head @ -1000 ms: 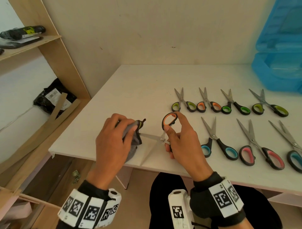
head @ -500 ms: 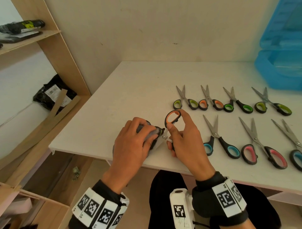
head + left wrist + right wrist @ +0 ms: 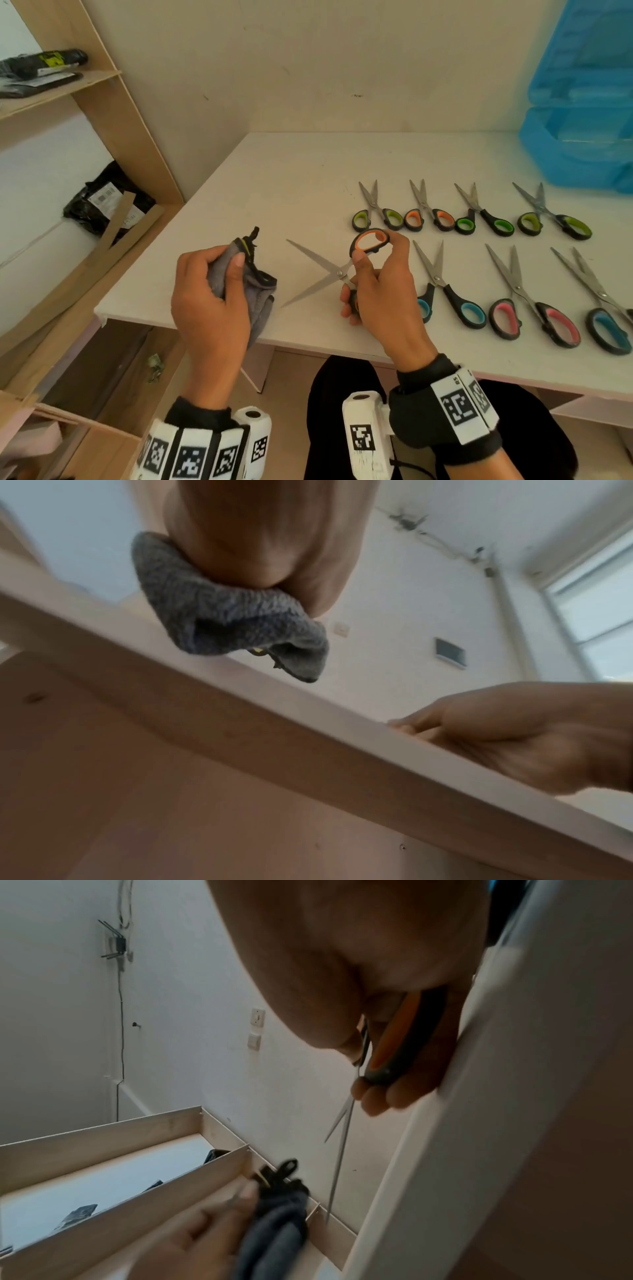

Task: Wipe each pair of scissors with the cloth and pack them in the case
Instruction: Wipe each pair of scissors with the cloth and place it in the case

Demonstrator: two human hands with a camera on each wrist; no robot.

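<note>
My right hand [image 3: 373,284] grips the handles of the orange-handled scissors [image 3: 329,270], whose blades are spread wide and point left over the white table [image 3: 274,185]. In the right wrist view the scissors [image 3: 394,1053] show an orange and black handle in my fingers. My left hand [image 3: 212,294] grips a bunched grey cloth [image 3: 246,281] a short way left of the blade tips, apart from them. The cloth [image 3: 222,623] hangs below my palm in the left wrist view. The blue plastic case [image 3: 582,113] stands open at the back right.
Several more scissors lie in two rows right of my right hand, the nearest being a blue-handled pair [image 3: 445,294]. A wooden shelf unit [image 3: 102,113] stands to the left, with a black bag [image 3: 102,202] on it. My hands hover near the table's front edge [image 3: 308,346].
The left hand with the cloth has pulled left, off the blades. The blades are now bare and spread wide. My right hand still holds the handles.
</note>
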